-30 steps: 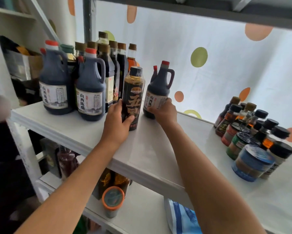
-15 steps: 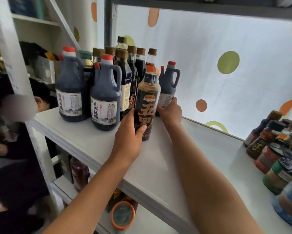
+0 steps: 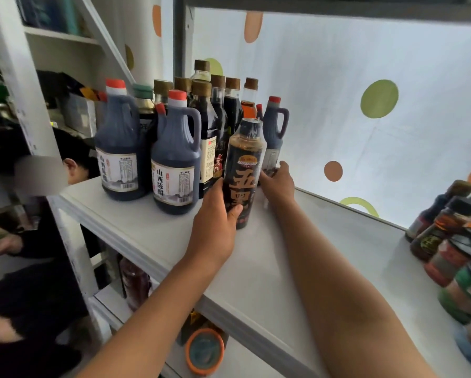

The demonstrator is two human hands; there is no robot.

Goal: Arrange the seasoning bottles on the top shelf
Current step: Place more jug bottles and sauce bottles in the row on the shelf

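On the white top shelf (image 3: 297, 257) my left hand (image 3: 215, 227) grips the lower part of a tall dark bottle (image 3: 245, 170) with a black cap and gold characters, standing upright. Just behind it, my right hand (image 3: 278, 184) holds the base of a small dark jug (image 3: 273, 132) with a red cap and a handle. To the left stand two big dark vinegar jugs (image 3: 174, 162) with red caps and white labels, and behind them several slim brown-capped bottles (image 3: 223, 110) in a tight group.
At the right end of the shelf a cluster of small jars and sauce bottles (image 3: 452, 241) lies partly out of view. A lower shelf holds an orange-rimmed jar (image 3: 204, 350). Another person (image 3: 38, 241) stands left, beyond the white shelf post (image 3: 65, 236).
The tall bottle and the small red-capped jug have shifted closer to the bottle group at the left. Both hands keep their holds. The view has moved nearer and leftward.
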